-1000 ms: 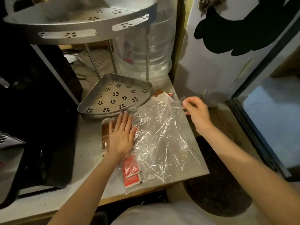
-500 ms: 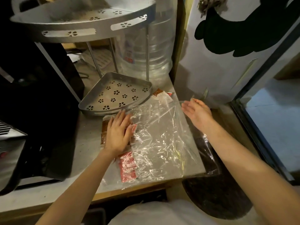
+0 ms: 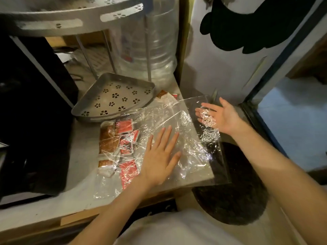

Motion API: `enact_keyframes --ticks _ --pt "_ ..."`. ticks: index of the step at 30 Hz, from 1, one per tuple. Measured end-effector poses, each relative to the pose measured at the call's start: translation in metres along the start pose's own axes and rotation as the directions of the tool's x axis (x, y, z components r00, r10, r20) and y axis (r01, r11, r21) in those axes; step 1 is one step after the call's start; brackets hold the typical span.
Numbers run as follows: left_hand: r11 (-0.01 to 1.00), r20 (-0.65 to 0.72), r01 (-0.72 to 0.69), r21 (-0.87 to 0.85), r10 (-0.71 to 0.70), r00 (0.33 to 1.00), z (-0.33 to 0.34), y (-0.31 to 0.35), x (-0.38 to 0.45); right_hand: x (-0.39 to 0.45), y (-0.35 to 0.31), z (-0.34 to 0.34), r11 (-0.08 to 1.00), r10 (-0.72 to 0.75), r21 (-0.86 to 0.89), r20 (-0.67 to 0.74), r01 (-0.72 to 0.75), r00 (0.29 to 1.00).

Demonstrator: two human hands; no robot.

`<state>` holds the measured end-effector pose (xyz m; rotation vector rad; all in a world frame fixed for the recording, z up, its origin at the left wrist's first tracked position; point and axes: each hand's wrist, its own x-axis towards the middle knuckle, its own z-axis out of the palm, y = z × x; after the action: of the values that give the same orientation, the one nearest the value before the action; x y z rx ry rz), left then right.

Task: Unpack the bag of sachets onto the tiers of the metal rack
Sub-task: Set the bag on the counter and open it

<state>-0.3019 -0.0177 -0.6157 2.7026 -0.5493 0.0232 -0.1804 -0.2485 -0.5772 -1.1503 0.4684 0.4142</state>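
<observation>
At frame centre, a grey counter carries the clear bag with sachets inside, below the metal rack. Left hand lies spread flat on it; right hand hovers wide open at the bag's right edge.

The left hand lies palm down, fingers spread; the right hand is open, palm up.

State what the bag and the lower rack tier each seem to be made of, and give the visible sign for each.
The bag looks like thin clear plastic film: the sachets show through it, and it wrinkles and glints. The lower rack tier looks like matt grey sheet metal, probably aluminium or steel, with a dull sheen, a folded rim and punched flower-shaped holes.
</observation>
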Motion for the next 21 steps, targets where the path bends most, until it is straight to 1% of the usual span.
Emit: enact_keyframes --ticks 2,4,6,8,9,10,11,13,15,16,17,18,19,20,21 --pt "1.0 0.048 -0.008 0.016 0.007 0.999 0.013 0.004 0.002 -0.006 0.0 -0.005 0.996 -0.032 -0.08 -0.002 0.031 0.999" --pt "1.0 0.092 0.002 0.031 -0.004 0.996 0.022 0.004 0.002 -0.015 -0.002 -0.005 0.972 -0.076 -0.223 -0.019 0.07 0.997" --pt "0.999 0.133 0.007 0.037 -0.012 0.991 0.027 0.003 0.001 -0.022 -0.003 0.001 0.91 -0.17 -0.392 -0.055 0.136 0.984" --pt "0.999 0.168 0.006 0.034 -0.012 0.986 0.033 0.001 0.0 -0.026 -0.002 0.009 0.813 -0.295 -0.544 -0.075 0.209 0.953" --pt "1.0 0.179 0.007 0.031 -0.012 0.984 0.036 0.0 -0.001 -0.027 -0.001 0.014 0.743 -0.361 -0.622 -0.062 0.248 0.93" --pt "1.0 0.184 0.01 0.028 -0.015 0.983 0.039 0.0 -0.001 -0.027 0.0 0.02 0.649 -0.431 -0.707 -0.035 0.283 0.902" --pt "0.999 0.184 0.014 0.029 -0.019 0.983 0.039 -0.001 -0.001 -0.028 0.001 0.026 0.526 -0.501 -0.79 0.012 0.316 0.866" --pt "0.999 0.191 0.013 0.041 -0.021 0.981 0.038 0.0 0.002 -0.032 0.002 0.042 0.243 -0.586 -0.894 0.174 0.377 0.792" --pt "1.0 0.207 0.017 0.014 -0.02 0.978 0.031 0.001 0.001 -0.037 0.002 0.06 -0.051 -0.61 -0.908 0.358 0.416 0.707" --pt "1.0 0.209 0.026 -0.014 -0.023 0.978 0.024 -0.001 -0.001 -0.036 0.005 0.069 -0.179 -0.617 -0.887 0.438 0.426 0.653" --pt "0.998 0.196 0.028 -0.055 -0.017 0.98 0.017 0.0 -0.002 -0.037 0.007 0.078 -0.282 -0.618 -0.865 0.494 0.415 0.611" --pt "0.994 0.155 0.023 -0.106 -0.006 0.988 0.011 0.003 -0.002 -0.041 0.007 0.084 -0.358 -0.599 -0.843 0.537 0.401 0.594" --pt "0.985 0.075 0.096 -0.144 -0.086 0.993 0.0 -0.009 -0.011 -0.035 0.012 0.11 -0.403 -0.522 -0.781 0.624 0.476 0.581" --pt "0.967 0.001 0.182 -0.178 -0.185 0.983 -0.01 -0.02 -0.021 -0.03 0.018 0.135 -0.43 -0.438 -0.729 0.684 0.532 0.583" --pt "0.957 -0.039 0.195 -0.213 -0.208 0.977 -0.015 -0.022 -0.023 -0.032 0.02 0.14 -0.443 -0.4 -0.719 0.693 0.536 0.599"
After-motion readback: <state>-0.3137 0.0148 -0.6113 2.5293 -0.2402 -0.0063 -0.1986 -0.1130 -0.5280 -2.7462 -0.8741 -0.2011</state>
